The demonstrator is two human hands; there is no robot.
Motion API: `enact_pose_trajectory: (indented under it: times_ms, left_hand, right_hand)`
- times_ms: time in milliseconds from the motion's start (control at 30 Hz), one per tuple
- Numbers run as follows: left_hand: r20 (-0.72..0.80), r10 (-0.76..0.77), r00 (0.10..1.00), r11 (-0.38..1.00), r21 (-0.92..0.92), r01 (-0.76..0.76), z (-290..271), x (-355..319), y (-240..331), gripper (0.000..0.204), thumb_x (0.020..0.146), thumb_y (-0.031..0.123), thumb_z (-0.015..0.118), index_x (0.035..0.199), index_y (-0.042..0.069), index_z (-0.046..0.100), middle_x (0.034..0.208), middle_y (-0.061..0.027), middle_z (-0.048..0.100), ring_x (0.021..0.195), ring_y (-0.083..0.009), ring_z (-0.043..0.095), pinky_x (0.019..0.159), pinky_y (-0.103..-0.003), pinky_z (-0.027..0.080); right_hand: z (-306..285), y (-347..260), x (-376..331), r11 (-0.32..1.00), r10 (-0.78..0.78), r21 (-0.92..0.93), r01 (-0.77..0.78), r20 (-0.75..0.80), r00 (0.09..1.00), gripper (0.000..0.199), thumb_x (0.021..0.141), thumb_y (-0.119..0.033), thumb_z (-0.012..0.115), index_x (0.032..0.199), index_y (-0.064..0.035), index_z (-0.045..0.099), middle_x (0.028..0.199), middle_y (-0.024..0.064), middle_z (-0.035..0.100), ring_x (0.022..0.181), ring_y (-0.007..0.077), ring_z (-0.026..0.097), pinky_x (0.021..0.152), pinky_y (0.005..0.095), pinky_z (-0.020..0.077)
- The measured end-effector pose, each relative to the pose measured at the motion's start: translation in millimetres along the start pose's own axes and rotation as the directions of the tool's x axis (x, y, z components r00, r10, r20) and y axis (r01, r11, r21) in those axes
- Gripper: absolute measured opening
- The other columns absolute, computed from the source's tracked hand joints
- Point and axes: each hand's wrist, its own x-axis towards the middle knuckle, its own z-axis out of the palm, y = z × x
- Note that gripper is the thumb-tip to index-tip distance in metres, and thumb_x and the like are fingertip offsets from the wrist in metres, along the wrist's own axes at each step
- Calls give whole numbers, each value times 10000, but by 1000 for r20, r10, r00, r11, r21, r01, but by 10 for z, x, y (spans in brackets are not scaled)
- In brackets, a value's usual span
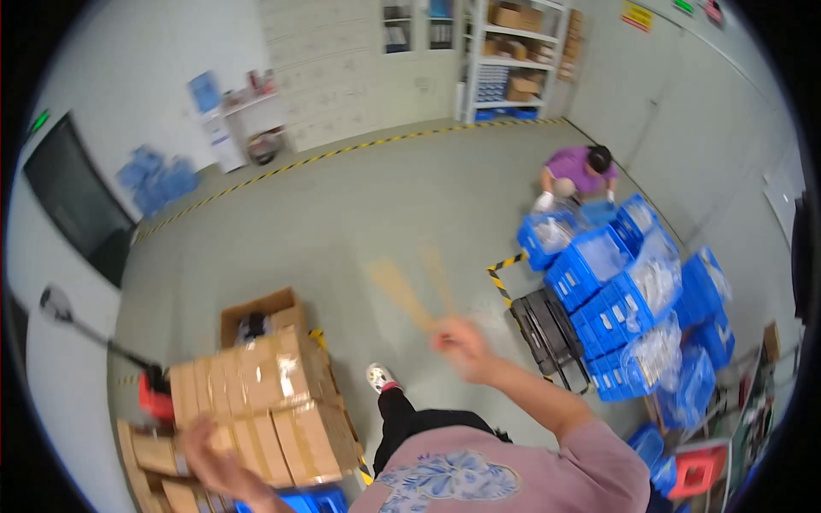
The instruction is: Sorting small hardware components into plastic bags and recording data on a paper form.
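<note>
My right hand (462, 344) is raised in front of me and blurred. It grips two long tan strips (416, 286) that fan up and to the left above the floor. My left hand (208, 449) is low at the left, blurred, in front of a stack of taped cardboard boxes (274, 402). Whether it holds or touches a box I cannot tell. My pink flowered shirt and a dark trouser leg with a white shoe (379, 377) show below.
An open cardboard box (256, 315) stands behind the stack. A red pallet jack (145, 385) sits at the left. Stacked blue crates (637, 316) with bagged parts and a dark pallet (552, 333) fill the right. A person in purple (577, 171) crouches by the crates. Shelves (513, 51) stand at the back.
</note>
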Motion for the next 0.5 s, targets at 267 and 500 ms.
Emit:
enact_pose_trajectory:
  times_ms: [267, 500]
  left_hand:
    - [737, 390, 552, 911, -224, -345, 2684, 1021, -1248, 427, 615, 90, 543, 1035, 41, 485, 1037, -151, 490, 1023, -336, 441, 872, -462, 312]
    - [872, -24, 489, 994, -29, 102, 3678, 1913, -2696, 100, 689, 108, 549, 740, 23, 561, 534, -95, 462, 458, -226, 479, 444, -315, 367]
  right_hand:
    - [563, 872, 1900, 973, 230, -120, -199, 384, 894, 62, 734, -86, 415, 777, -81, 459, 627, 76, 512, 554, 245, 483, 514, 345, 364]
    - [617, 1921, 3780, 927, 316, 60, -370, 409, 856, 107, 782, -102, 417, 854, -51, 479, 652, 66, 506, 576, 204, 486, 536, 347, 363]
